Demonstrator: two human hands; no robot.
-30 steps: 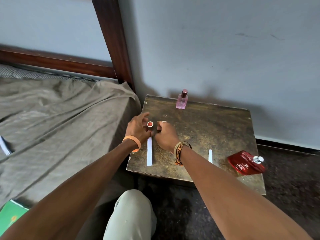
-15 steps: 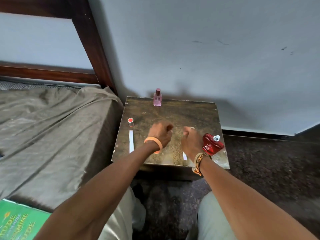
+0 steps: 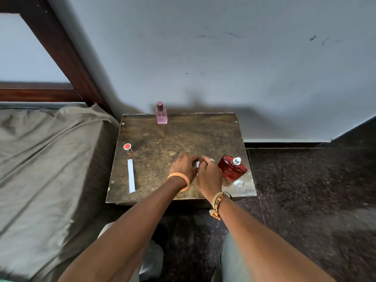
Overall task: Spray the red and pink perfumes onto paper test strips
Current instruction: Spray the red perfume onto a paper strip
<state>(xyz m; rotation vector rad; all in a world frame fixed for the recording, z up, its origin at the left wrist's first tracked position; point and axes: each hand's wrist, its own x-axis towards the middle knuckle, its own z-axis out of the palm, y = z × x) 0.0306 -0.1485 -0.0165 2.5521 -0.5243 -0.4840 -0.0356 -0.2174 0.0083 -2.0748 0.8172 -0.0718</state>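
Hands off red cap (image 3: pixel 128 148); left hand (image 3: pixel 184 164) and right hand (image 3: pixel 210 174) grips now pinch second strip (image 3: pixel 197 164) beside red perfume (image 3: pixel 232 168); spray likely next.

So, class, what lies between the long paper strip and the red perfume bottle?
The left hand and right hand, holding a small white strip between them; head view.

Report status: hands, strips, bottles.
Grips: left hand and right hand pinching near strip. Uncapped red perfume beside right hand, pink perfume capped at back. Nothing blocking.
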